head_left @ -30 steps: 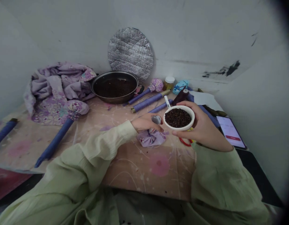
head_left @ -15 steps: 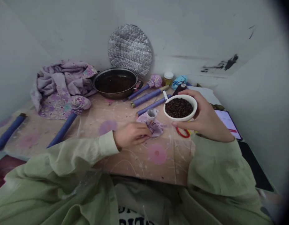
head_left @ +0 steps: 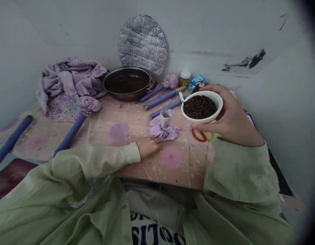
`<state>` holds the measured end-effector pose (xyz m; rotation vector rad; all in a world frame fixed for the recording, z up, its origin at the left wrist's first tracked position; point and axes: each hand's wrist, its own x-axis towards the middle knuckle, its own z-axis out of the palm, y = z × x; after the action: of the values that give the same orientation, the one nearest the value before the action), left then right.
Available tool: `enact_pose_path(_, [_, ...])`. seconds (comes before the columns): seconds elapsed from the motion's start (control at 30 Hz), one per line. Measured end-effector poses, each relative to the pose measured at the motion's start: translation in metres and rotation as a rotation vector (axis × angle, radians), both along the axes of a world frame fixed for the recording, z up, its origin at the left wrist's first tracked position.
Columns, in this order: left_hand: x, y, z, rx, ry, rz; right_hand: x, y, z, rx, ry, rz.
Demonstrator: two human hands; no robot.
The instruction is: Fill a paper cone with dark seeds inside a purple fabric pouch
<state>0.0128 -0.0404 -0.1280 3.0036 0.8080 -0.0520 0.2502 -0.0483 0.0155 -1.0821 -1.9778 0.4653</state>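
A white bowl (head_left: 218, 102) of dark brown grains is held up by my right hand (head_left: 232, 117), thumb under the near side and fingers around the far rim. My left hand (head_left: 149, 147) rests low on the table, its fingers together at the near edge of a small purple floral cloth bundle (head_left: 164, 131). A short white paper tube (head_left: 166, 117) stands upright in the gathered cloth, its mouth open. Whether the left fingertips grip the cloth is hard to make out. Red-handled scissors (head_left: 199, 135) lie below the bowl.
Behind are a black pan (head_left: 127, 97) of dark contents, a foil disc (head_left: 143, 44), a lidded jar (head_left: 184, 79) and several blue-wrapped sticks (head_left: 161, 99). Crumpled purple fabric (head_left: 70, 81) lies at the left, near a cloth-headed stick (head_left: 70, 136). A phone edge shows at the right.
My left hand has drawn back from beside the tube to the cloth's near edge, uncovering more of the bundle. The bowl in my right hand has shifted slightly right. The view has tilted a little.
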Motion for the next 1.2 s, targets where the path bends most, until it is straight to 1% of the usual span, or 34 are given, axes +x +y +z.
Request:
enact_pose_path(0.1, [0.006,-0.005,0.003,0.040,-0.038,-0.042,0.000,-0.001,0.001,-0.006,-0.005,0.002])
enact_pose_path(0.23, [0.017,-0.021,0.002,0.127,-0.202,-0.185,0.000,-0.001,0.001,0.013,-0.022,0.000])
enact_pose_path(0.43, [0.037,-0.047,-0.004,0.048,-0.275,-0.387,0.000,-0.001,-0.001,-0.009,-0.012,0.012])
enact_pose_path(0.53, [0.043,-0.053,-0.006,0.003,-0.316,-0.453,0.000,-0.001,-0.002,-0.007,-0.011,0.019])
enact_pose_path(0.6, [0.045,-0.055,-0.007,0.003,-0.347,-0.486,0.000,-0.001,-0.002,-0.005,-0.011,0.024])
enact_pose_path(0.67, [0.047,-0.057,-0.009,0.013,-0.372,-0.507,0.000,-0.001,-0.002,-0.004,-0.011,0.023])
enact_pose_path(0.9, [0.051,-0.063,-0.009,0.079,-0.380,-0.513,0.002,0.001,-0.004,-0.041,-0.002,0.029])
enact_pose_path(1.0, [0.054,-0.066,-0.013,0.106,-0.356,-0.501,0.002,0.000,-0.003,-0.073,-0.013,-0.002])
enact_pose_path(1.1, [0.056,-0.070,-0.017,0.113,-0.342,-0.473,0.002,-0.001,-0.002,-0.069,-0.015,-0.015])
enact_pose_path(1.17, [0.056,-0.067,-0.014,0.128,-0.347,-0.459,0.002,-0.001,-0.002,-0.070,-0.009,-0.017])
enact_pose_path(1.2, [0.055,-0.064,-0.010,0.140,-0.355,-0.450,0.003,-0.001,-0.002,-0.075,-0.004,-0.020])
